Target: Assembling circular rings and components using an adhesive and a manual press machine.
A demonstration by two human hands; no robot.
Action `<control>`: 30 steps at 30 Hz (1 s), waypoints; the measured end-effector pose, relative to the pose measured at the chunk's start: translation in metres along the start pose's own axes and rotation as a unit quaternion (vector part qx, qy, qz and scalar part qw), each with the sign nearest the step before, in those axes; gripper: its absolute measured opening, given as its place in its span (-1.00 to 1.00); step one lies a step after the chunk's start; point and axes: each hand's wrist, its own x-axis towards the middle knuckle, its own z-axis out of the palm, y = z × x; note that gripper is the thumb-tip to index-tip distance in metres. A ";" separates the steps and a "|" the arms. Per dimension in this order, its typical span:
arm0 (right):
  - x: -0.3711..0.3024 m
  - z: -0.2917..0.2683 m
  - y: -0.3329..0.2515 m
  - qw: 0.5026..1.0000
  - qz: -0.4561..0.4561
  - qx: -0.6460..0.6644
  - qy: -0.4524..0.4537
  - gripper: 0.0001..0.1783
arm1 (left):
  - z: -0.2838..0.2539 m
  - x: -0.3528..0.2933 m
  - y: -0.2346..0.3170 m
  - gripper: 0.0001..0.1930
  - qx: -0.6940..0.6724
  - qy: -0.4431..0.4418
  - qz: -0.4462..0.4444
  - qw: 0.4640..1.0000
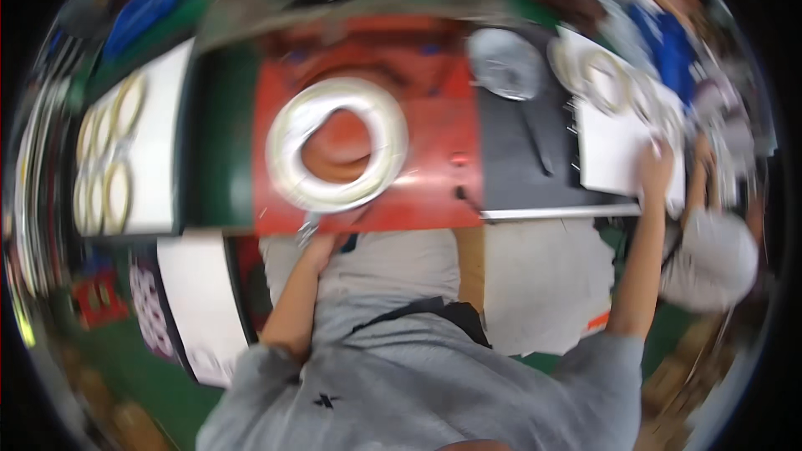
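On the red work surface lies a thick white ring-shaped part with a cream rim, around a reddish-brown round middle. Just below it, by the table's front edge, my left hand is closed at a blurred, silvery slim object whose kind I cannot make out. My right arm stretches far right, where my right hand is at a white tray or board. Several cream rings lie on its far part. Motion blur smears the right fingers, so any hold is hidden.
A dark grey mat carries a round, clear or silvery dish and a thin dark tool. At left, a white board bears several cream rings. Another person is at the far right.
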 end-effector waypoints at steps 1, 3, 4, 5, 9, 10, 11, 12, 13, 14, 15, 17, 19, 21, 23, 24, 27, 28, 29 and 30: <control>-0.012 -0.006 -0.026 0.999 0.012 -0.001 -0.036 -0.54 | -0.017 0.015 -0.018 -0.77 -0.040 -0.020 0.017 0.999; -0.013 -0.006 -0.034 0.995 0.025 -0.003 -0.101 -0.46 | -0.033 0.040 -0.041 -0.81 -0.034 0.008 0.023 0.999; -0.017 -0.008 -0.021 0.994 -0.017 0.028 -0.104 -0.42 | -0.025 0.046 -0.035 -0.81 0.017 -0.019 0.050 0.998; -0.022 -0.009 -0.027 0.989 -0.037 0.056 -0.129 -0.41 | -0.023 0.039 -0.035 -0.77 -0.009 -0.002 0.028 1.000; -0.055 -0.064 -0.160 0.993 -0.098 0.067 0.015 -0.62 | -0.021 0.000 -0.004 -0.77 -0.006 0.028 0.032 0.999; -0.064 -0.082 -0.199 0.987 -0.097 0.124 0.040 -0.69 | -0.025 -0.006 -0.004 -0.78 0.104 0.016 0.109 0.988; -0.076 -0.101 -0.240 0.982 -0.117 0.140 0.042 -0.79 | -0.027 -0.015 -0.003 -0.80 0.215 0.000 0.182 0.959; -0.090 -0.114 -0.262 0.973 -0.161 0.164 0.012 -0.80 | -0.014 -0.054 0.046 -0.80 0.322 -0.048 0.122 0.938; -0.099 -0.124 -0.288 0.957 -0.209 0.202 -0.018 -0.82 | -0.018 -0.073 0.061 -0.80 0.325 -0.049 0.124 0.936; -0.108 -0.131 -0.317 0.934 -0.263 0.235 -0.050 -0.83 | -0.024 -0.086 0.068 -0.79 0.317 -0.117 0.140 0.931; -0.118 -0.128 -0.345 0.904 -0.318 0.275 -0.084 -0.82 | -0.036 -0.101 0.073 -0.78 0.308 -0.175 0.151 0.923; -0.132 -0.129 -0.391 0.875 -0.338 0.329 -0.111 -0.77 | -0.045 -0.126 0.088 -0.79 0.282 -0.213 0.201 0.914; -0.137 -0.132 -0.425 0.836 -0.405 0.341 -0.142 -0.59 | -0.042 -0.155 0.116 -0.80 0.160 -0.267 0.201 0.929; -0.138 -0.128 -0.450 0.816 -0.438 0.340 -0.165 -0.47 | -0.047 -0.195 0.150 -0.82 0.137 -0.270 0.215 0.928; -0.140 -0.129 -0.467 0.816 -0.456 0.283 -0.214 -0.42 | -0.051 -0.216 0.168 -0.85 0.115 -0.268 0.232 0.928; -0.144 -0.128 -0.470 0.821 -0.443 0.275 -0.234 -0.42 | -0.051 -0.220 0.173 -0.87 0.066 -0.240 0.258 0.934; -0.147 -0.123 -0.465 0.833 -0.442 0.249 -0.221 -0.45 | -0.039 -0.224 0.189 -0.89 -0.027 -0.170 0.333 0.927; -0.149 -0.124 -0.467 0.834 -0.442 0.254 -0.212 -0.51 | -0.035 -0.223 0.194 -0.89 -0.029 -0.145 0.358 0.922; -0.149 -0.124 -0.466 0.837 -0.441 0.247 -0.211 -0.51 | -0.030 -0.221 0.200 -0.85 -0.020 -0.126 0.365 0.922; -0.149 -0.124 -0.465 0.833 -0.451 0.245 -0.205 -0.53 | -0.024 -0.219 0.206 -0.85 -0.024 -0.132 0.366 0.921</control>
